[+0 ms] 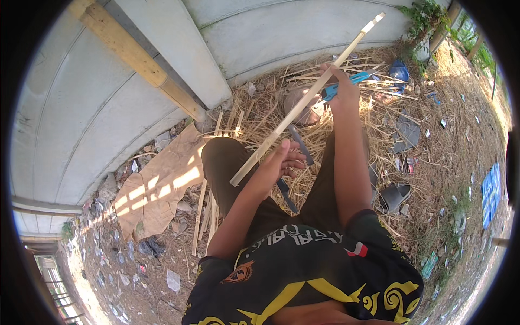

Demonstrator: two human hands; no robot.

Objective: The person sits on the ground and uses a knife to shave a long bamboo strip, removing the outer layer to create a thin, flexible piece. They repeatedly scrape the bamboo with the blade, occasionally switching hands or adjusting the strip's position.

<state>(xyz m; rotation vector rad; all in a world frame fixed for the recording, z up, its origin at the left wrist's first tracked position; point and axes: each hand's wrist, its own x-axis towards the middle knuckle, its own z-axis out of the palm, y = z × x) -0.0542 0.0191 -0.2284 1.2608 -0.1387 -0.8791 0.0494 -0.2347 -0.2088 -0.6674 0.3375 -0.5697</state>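
Observation:
A long, pale bamboo strip (300, 105) slants up to the right in front of me, over my left knee. My right hand (343, 89) is closed around its upper part and also grips a light-blue utility knife (352, 79), blade pointing right. Beside the lower part of the strip, my left hand (280, 165) has its fingers apart, the thumb close against the strip; whether it touches cannot be told. Behind that hand lies a long, dark, flat object (301, 145), partly hidden. A rounded stone (303, 105) sits beyond the strip.
Straw-like bamboo shavings and cut strips (260, 116) cover the ground ahead. Brown cardboard (157, 187) lies to the left, near a grey panel wall (108, 108) with a bamboo pole (135, 54). A dark sandal (394, 197) and scattered litter are at right.

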